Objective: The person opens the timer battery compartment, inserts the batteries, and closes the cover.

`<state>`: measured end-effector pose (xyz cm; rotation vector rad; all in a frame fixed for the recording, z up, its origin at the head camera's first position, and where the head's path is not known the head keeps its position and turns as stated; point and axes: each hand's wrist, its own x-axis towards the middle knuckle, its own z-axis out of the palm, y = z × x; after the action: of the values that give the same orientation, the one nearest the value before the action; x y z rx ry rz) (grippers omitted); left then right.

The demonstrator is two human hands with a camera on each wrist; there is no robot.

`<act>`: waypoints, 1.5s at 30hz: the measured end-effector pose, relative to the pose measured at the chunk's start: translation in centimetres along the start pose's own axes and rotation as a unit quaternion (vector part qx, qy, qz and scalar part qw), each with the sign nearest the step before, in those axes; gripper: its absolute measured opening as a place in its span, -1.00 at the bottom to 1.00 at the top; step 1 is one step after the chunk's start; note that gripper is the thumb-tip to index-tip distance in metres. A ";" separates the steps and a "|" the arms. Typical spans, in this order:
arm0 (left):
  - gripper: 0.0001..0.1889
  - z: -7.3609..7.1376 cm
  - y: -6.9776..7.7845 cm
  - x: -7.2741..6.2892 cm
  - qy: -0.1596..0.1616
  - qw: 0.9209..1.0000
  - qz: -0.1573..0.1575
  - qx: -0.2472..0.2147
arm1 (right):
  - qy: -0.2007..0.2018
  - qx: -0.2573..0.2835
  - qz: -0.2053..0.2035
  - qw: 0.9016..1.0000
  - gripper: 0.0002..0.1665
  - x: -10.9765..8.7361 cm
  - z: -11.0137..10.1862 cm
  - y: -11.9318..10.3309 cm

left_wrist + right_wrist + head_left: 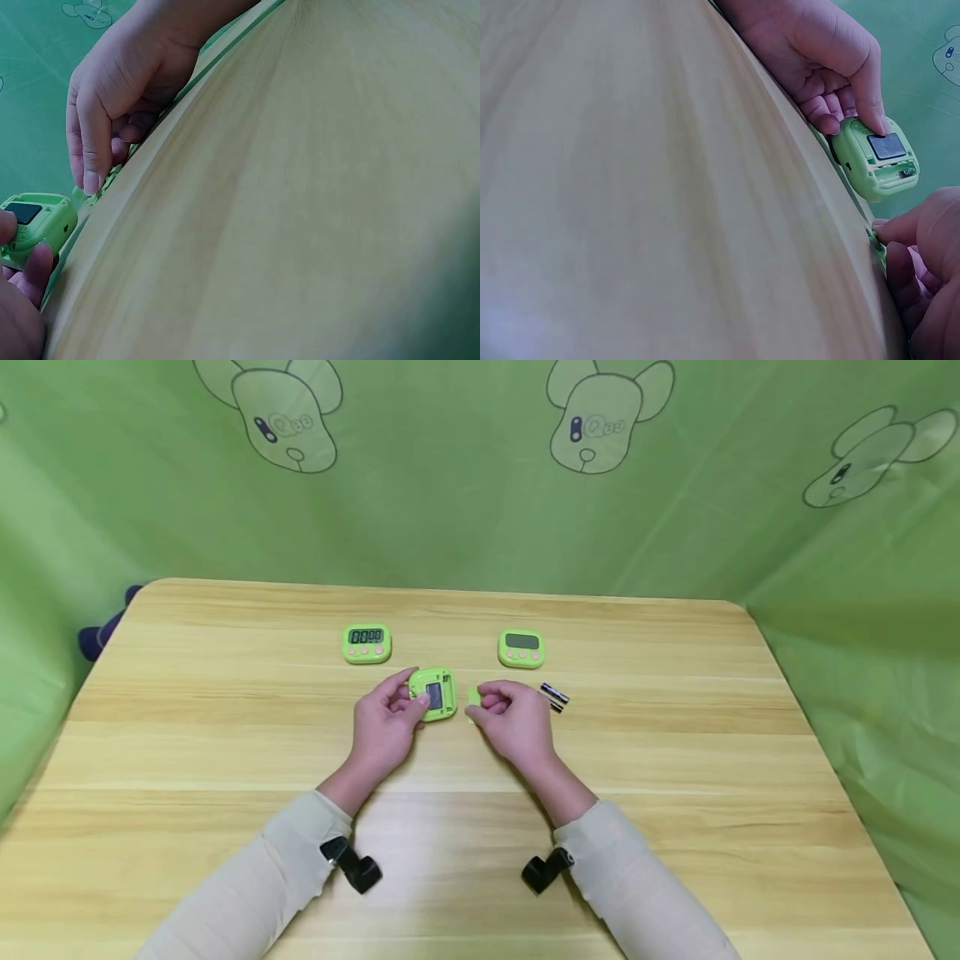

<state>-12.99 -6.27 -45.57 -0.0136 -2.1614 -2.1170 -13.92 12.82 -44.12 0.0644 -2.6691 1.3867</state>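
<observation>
My left hand (381, 720) grips a green digital timer (446, 688), its back turned up and its battery compartment (894, 175) uncovered, the thumb pressing near a dark square patch on the back. To the right of the timer, a small gap away, my right hand (519, 720) pinches a small green battery cover (474, 697) between thumb and fingers. Much of that cover is hidden by the fingertips. Beside the right hand, partly behind it, two dark AAA-size batteries (555, 692) lie on the table.
Two more green timers lie face up farther back on the wooden table (480, 877): the left timer (367, 644) shows digits, while the right timer (521, 648) has a blank screen. A green curtain (450, 510) with printed animal heads hangs behind the table.
</observation>
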 end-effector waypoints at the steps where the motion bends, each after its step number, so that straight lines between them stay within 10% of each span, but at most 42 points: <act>1: -0.54 0.0 0.0 0.0 0.000 1.000 -0.001 0.000 | 0.000 -0.001 0.001 1.000 -0.71 0.0 -0.1 0.0; 9: -0.53 0.1 0.1 -0.1 -0.003 1.000 -0.019 0.008 | 0.021 0.020 -0.011 1.000 -0.74 -1.1 -1.5 0.9; 18: -0.56 0.1 3.6 -1.1 -0.006 1.000 -0.020 0.018 | 0.059 0.029 -0.039 0.997 -0.73 -3.0 -4.3 2.8; 28: -0.53 0.0 0.1 -0.1 -0.007 1.000 -0.010 0.002 | 0.082 -0.023 -0.015 0.996 -0.76 -2.3 -6.7 4.3; 45: -0.55 -0.1 0.1 -0.1 -0.006 1.000 0.002 -0.006 | 0.020 -0.047 -0.036 0.998 -0.93 -1.8 -6.8 4.5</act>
<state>-12.88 -6.34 -45.51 -0.0312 -2.1524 -2.1337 -11.94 20.90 -44.20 0.1226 -2.6677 1.2257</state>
